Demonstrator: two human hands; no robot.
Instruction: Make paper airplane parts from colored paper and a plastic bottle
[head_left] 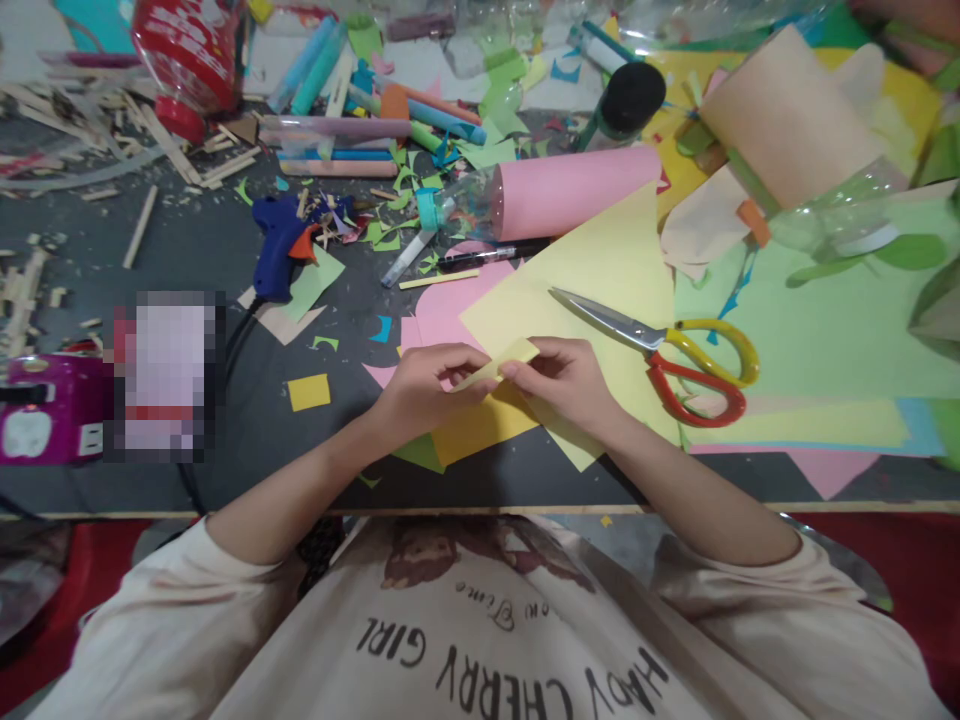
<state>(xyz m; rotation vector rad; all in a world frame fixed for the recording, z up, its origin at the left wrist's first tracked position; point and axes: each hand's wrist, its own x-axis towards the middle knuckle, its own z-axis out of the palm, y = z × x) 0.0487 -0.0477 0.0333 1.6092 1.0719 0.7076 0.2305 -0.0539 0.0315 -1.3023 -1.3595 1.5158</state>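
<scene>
Between my two hands is a small folded piece of pale yellow paper (517, 354). My left hand (439, 385) pinches its left end, and my right hand (566, 385) grips its right end with thumb and fingers. Beneath them lie a large pale yellow sheet (592, 270) and a darker yellow piece (480, 430). Scissors (652, 338) with one yellow and one red handle rest on the large sheet, right of my right hand, their blades pointing left.
A pink-wrapped bottle (574, 192) lies behind my hands. At the left are a blue glue gun (277, 245), a purple box (52, 410) and wood sticks (140, 227). A black-capped bottle (634, 95) and a beige-wrapped bottle (795, 115) are at the back right.
</scene>
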